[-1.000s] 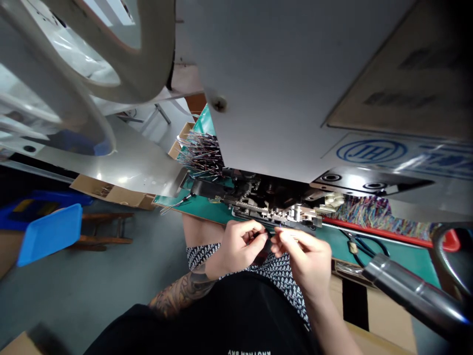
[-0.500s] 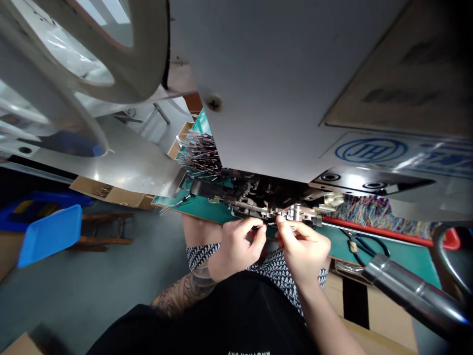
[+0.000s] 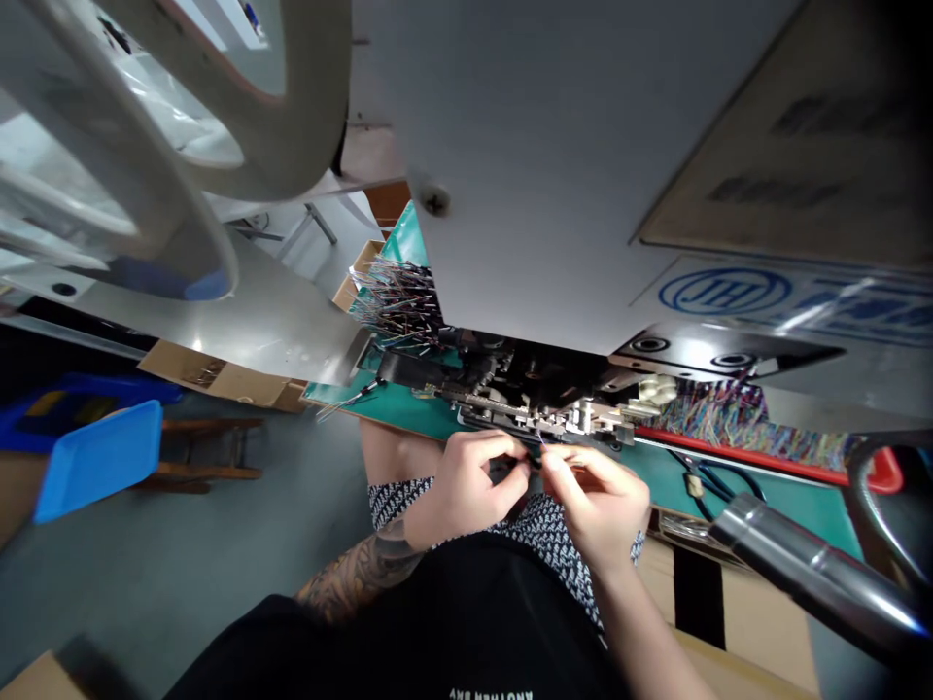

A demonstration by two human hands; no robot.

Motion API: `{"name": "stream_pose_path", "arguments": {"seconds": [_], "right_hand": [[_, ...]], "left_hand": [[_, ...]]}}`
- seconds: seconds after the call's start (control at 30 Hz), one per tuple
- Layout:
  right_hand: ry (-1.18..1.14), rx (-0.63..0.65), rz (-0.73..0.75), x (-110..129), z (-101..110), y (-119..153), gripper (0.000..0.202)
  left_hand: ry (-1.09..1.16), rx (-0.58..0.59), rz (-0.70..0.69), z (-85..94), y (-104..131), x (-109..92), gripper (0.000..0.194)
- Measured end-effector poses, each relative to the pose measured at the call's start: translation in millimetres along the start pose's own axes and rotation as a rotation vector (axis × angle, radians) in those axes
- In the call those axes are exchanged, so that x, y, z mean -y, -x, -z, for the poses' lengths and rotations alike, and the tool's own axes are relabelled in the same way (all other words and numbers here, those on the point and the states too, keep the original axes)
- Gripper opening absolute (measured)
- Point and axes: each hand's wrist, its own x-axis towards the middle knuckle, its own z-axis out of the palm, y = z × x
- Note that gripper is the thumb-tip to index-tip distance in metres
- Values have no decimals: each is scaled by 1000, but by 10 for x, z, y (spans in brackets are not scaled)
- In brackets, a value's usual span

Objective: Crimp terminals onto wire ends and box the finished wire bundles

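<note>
My left hand (image 3: 473, 489) is closed in a pinch at the front of the crimping machine's metal head (image 3: 521, 408). Between its fingertips is something small and dark that I cannot make out. Just to its right, my right hand (image 3: 602, 496) pinches a thin wire (image 3: 540, 439), whose end stands up toward the machine. Both sets of fingertips nearly meet, a little below the metal parts and apart from them.
A bundle of cut wires (image 3: 399, 301) lies on the green mat (image 3: 408, 416) at left. More coloured wires (image 3: 736, 423) fill a red tray (image 3: 885, 472) at right. Scissors (image 3: 704, 486) and a metal tube (image 3: 809, 564) are near my right arm. A white machine housing (image 3: 539, 175) hangs overhead.
Both hands have drawn slightly down, away from the machine head. The wire end now shows above my right fingertips. The view has shifted a little.
</note>
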Motion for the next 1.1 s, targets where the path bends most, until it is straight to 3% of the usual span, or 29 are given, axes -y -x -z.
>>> {"name": "stream_pose_path", "arguments": {"seconds": [0.1,0.23,0.33,0.4,0.57,0.73,0.9,1.0,1.1], "right_hand": [[-187,174,-78,-44,141,90,16],[-171,366,-258,-89,174,189,16],[-348,558,-383,-127,78,231,26],[-521,613,-492,-150,3,245,31],[-725,497,-681,-169,-76,252,30],[-708,283,-630,-108,-86,280,29],[-661,131,-585,-61,-112,319,25],[-587,113,-550,-90,-37,320,25],[-365,241,-397,-96,102,298,21]], "left_hand": [[433,170,154,110,21,57,5],[932,87,315,153,51,130,7],[1100,118,385,99,76,152,12],[1136,155,404,59,91,162,18],[1071,161,316,44,121,190,25],[825,131,64,82,192,180,12],[732,150,-11,67,258,169,9],[714,107,0,52,255,185,7],[751,75,71,28,227,201,12]]}}
